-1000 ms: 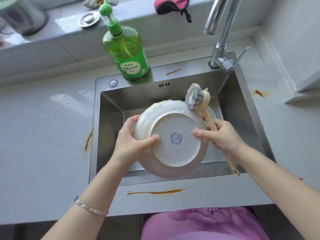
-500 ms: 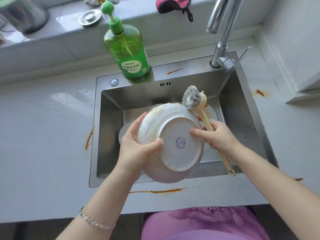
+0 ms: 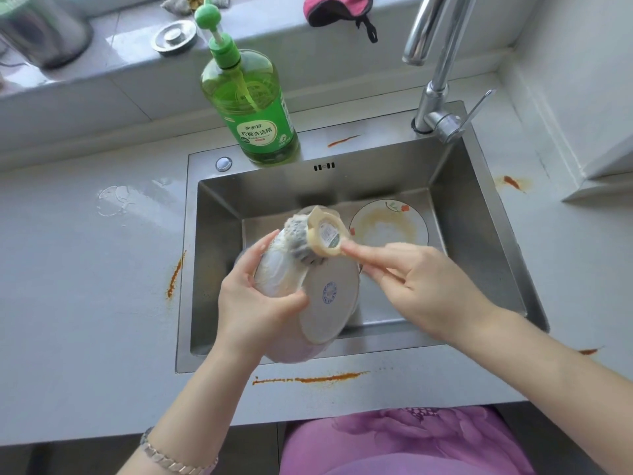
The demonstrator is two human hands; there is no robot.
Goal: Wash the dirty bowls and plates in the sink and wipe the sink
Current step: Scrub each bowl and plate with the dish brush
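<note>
Over the steel sink, my left hand grips a white bowl by its rim, tilted on edge with its base and blue stamp facing me. My right hand holds a cream dish brush by its handle, forefinger stretched along it. The grey bristles press on the bowl's soapy upper side. A dirty plate with orange smears and a flower print lies flat on the sink floor at the back right. Another dish edge shows behind the bowl.
A green dish soap pump bottle stands on the sink's back ledge. The chrome faucet rises at the back right. Orange sauce streaks mark the white counter in front and to the left. A sink strainer lies on the windowsill.
My left hand has turned the bowl more on edge and to the left. The brush head has swung from behind the rim onto the bowl's outer side. The plate in the sink has come into view.
</note>
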